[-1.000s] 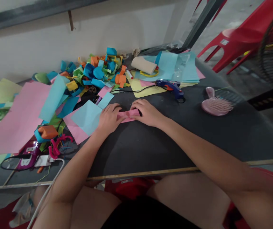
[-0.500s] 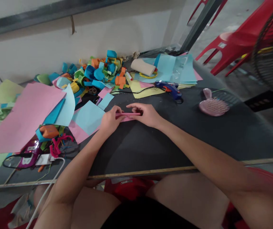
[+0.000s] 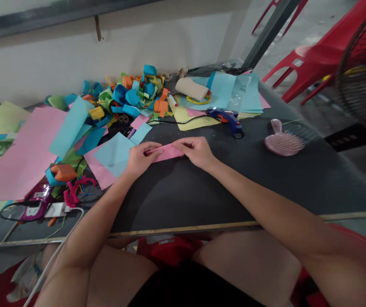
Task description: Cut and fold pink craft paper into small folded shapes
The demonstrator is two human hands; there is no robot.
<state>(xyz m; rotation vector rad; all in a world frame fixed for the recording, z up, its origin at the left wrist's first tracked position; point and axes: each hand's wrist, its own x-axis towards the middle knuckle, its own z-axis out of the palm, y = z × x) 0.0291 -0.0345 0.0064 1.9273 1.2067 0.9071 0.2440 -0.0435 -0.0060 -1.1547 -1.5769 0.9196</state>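
A folded pink paper strip is held just above the black table between both hands. My left hand pinches its left end, fingers closed on the paper. My right hand grips the right end, fingers curled over it. A light blue sheet on a pink sheet lies just left of my left hand.
A heap of folded coloured paper pieces sits at the back by the wall. Large pink and blue sheets cover the left. A blue glue gun, a paper roll and a pink hairbrush lie to the right. Red chairs stand beyond.
The pink strip was pressed flat on the table, then turned on edge, and now shows its broad face, held between both hands. A blue sheet on the left flapped and settled.
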